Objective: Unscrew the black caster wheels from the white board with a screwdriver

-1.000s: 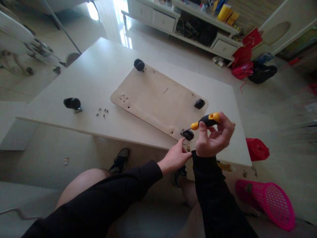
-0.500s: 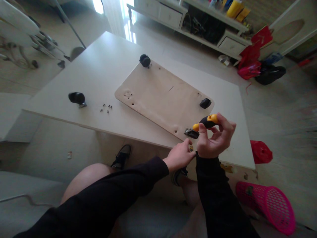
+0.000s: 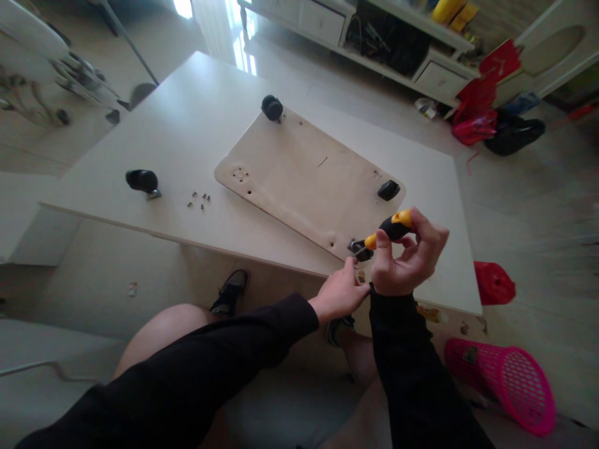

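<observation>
My right hand (image 3: 406, 262) is closed around the handle of a yellow and black screwdriver (image 3: 394, 226). Its shaft slants down to the left, across a black caster (image 3: 361, 251) at the near right corner of a pale wooden board (image 3: 299, 178). Close to the screwdriver's tip is the index finger of my left hand (image 3: 340, 292), stretched out with the thumb apart; its other fingers are partly hidden. Two more casters sit on the board, a far-left one (image 3: 272, 108) and a right one (image 3: 388, 190). Screw holes (image 3: 240, 174) show in the remaining corner.
The board lies on a white table (image 3: 178, 137). Left of it are several small screws (image 3: 202, 198) and a loose caster (image 3: 143, 181). A pink mesh basket (image 3: 519, 383) and red bag (image 3: 493, 284) are on the floor at right. A white cabinet (image 3: 322, 22) stands beyond.
The screwdriver's tip has shifted to the near side of the caster, which turned slightly. My left index finger curled, then stretched out again toward the tip. The camera view shifted a little.
</observation>
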### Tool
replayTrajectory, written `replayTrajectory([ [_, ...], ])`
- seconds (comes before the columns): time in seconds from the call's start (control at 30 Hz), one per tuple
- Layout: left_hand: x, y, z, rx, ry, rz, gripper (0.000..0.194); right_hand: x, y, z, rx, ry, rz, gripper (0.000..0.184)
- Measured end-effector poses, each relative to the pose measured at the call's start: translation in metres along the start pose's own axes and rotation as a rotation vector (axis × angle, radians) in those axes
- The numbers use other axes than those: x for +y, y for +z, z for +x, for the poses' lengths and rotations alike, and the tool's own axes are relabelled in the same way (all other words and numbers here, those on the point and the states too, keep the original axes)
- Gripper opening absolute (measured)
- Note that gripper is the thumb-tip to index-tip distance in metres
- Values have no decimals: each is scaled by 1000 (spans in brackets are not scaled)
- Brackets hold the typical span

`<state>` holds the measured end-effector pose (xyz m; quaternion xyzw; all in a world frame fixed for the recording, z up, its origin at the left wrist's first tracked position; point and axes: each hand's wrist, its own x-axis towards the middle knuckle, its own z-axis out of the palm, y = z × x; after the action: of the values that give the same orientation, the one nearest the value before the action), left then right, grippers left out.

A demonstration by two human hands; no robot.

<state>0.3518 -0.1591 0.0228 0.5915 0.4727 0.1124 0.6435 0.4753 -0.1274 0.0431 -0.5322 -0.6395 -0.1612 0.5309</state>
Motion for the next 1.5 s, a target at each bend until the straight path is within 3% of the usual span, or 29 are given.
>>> replayTrajectory([
  [0.17, -4, 1, 2, 10, -14, 12, 51, 0, -2, 2, 14, 14, -23, 52],
  [0.37, -4, 5, 3, 31, 8, -31, 91, -2, -7, 7, 17, -41, -56, 53],
  [0.53, -1, 2, 2, -16, 32, -54, 102, -5, -9, 9, 26, -49, -96, 51],
  [0.7, 1, 2, -1, -33, 21, -24, 103, -2, -7, 14, 191, -3, 38, 58],
  [0.87, -1, 3, 0, -49, 37, -16, 104, 3, -4, 24, 354, -60, 114, 61],
  [0.97, -2, 3, 0, -49, 39, -24, 105, 1, -2, 21, 307, -38, 126, 60],
  [1.17, -1, 3, -3, -61, 24, -29, 106, -5, -1, 4, 47, -42, 52, 56],
  [1.33, -4, 4, -3, -59, 26, -24, 99, -2, 1, 1, 39, -33, 80, 56],
  [1.5, 0, 2, -3, -44, 10, -44, 80, 1, 1, 1, 35, -23, 80, 57],
])
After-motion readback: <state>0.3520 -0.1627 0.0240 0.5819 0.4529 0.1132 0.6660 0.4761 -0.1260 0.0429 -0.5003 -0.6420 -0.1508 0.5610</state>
